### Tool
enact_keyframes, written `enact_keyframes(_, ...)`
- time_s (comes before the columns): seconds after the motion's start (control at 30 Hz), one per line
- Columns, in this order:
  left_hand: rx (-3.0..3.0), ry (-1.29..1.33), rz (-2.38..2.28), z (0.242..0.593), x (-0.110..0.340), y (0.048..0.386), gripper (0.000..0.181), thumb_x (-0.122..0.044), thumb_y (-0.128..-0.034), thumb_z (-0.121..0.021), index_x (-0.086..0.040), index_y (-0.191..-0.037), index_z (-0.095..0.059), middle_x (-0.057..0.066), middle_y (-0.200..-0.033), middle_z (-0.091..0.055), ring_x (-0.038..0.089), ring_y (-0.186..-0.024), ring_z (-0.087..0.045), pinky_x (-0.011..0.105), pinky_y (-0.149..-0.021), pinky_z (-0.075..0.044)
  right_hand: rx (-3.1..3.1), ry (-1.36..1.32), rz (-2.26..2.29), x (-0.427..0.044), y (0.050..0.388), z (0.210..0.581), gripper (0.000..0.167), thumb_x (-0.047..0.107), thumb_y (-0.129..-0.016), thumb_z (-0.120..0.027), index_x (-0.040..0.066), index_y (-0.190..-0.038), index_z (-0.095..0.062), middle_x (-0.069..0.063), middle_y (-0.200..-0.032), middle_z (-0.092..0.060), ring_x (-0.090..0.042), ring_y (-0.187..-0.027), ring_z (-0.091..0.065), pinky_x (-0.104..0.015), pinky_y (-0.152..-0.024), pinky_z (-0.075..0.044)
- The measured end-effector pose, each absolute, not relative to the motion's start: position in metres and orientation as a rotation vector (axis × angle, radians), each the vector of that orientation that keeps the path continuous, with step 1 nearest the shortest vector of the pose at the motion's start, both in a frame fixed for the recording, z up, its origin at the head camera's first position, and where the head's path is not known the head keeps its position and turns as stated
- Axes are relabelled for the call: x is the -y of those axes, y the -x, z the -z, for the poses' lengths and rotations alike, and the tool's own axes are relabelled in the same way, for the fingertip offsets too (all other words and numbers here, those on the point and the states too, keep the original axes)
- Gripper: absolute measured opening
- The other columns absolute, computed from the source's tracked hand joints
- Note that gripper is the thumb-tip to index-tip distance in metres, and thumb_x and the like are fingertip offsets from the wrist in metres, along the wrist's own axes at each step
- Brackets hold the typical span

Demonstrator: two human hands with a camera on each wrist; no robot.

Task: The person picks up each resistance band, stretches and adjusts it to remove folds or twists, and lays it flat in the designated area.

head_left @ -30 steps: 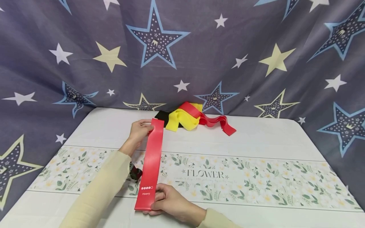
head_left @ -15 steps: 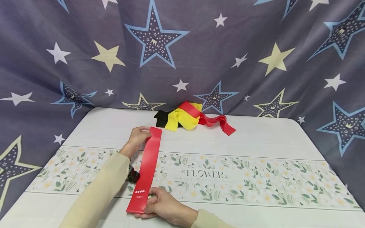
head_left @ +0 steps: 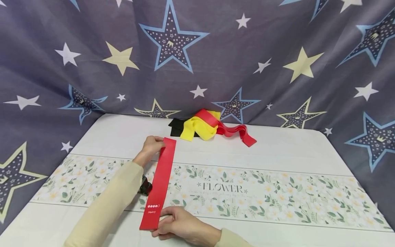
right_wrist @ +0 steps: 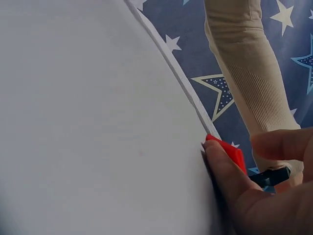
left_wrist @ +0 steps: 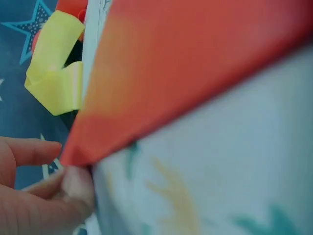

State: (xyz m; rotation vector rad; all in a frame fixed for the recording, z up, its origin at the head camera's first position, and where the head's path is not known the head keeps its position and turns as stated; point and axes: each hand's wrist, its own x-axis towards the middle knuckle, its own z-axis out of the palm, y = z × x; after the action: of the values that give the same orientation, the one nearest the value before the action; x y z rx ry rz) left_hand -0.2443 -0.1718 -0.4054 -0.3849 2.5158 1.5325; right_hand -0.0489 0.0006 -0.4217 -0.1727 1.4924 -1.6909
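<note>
Head view: holding red band [head_left: 160, 182] straight near yellow band [head_left: 205, 131], pinching with left hand [head_left: 152, 145] and right hand [head_left: 181, 224], probably needing care next.

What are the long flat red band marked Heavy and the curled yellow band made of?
Long flat red band: probably latex or rubber; smooth, satin, evenly coloured surface. Curled yellow band: likely thin rubber, possibly fabric; fairly matte, bending in soft loops.

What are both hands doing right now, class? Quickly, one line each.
Left hand: closed, holding the red band near its far end.
Right hand: closed, holding the same band near its "Heavy" end.
</note>
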Motion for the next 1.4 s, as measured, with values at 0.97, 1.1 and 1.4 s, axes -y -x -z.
enact_keyframes(0.97,-2.609,0.169,-1.353,0.388,0.113,0.283,0.027,-0.006,-0.0888,-0.045,0.008,-0.108,-0.056,0.02,-0.101,-0.059,0.024,-0.087,-0.053,0.035,-0.082,-0.048,-1.576,0.173,1.791,-0.056,0.062,0.418,0.028,-0.003,-0.085,-0.056,-0.009,-0.112,-0.058,-0.028,-0.109,-0.066,-0.015,-0.089,-0.07,-0.03,-0.083,-0.055)
enact_keyframes(1.1,-2.626,0.207,-1.342,0.391,0.108,0.289,0.03,-0.002,-0.0841,-0.049,-0.01,-0.067,-0.026,0.0,-0.061,-0.019,0.014,-0.056,-0.02,0.029,-0.055,-0.026,-1.566,0.179,1.825,-0.061,0.063,0.417,0.029,-0.004,-0.085,-0.056,-0.011,-0.112,-0.058,-0.03,-0.109,-0.065,-0.014,-0.089,-0.069,-0.03,-0.084,-0.055)
enact_keyframes(1.4,-2.461,0.321,-1.414,0.391,0.095,0.289,0.024,-0.002,-0.0812,-0.06,-0.006,-0.064,-0.044,0.0,-0.052,-0.036,0.014,-0.046,-0.034,0.025,-0.052,-0.033,-1.542,0.185,1.854,-0.069,0.069,0.415,0.032,-0.003,-0.086,-0.056,-0.013,-0.116,-0.055,-0.031,-0.113,-0.063,-0.014,-0.093,-0.068,-0.032,-0.087,-0.054)
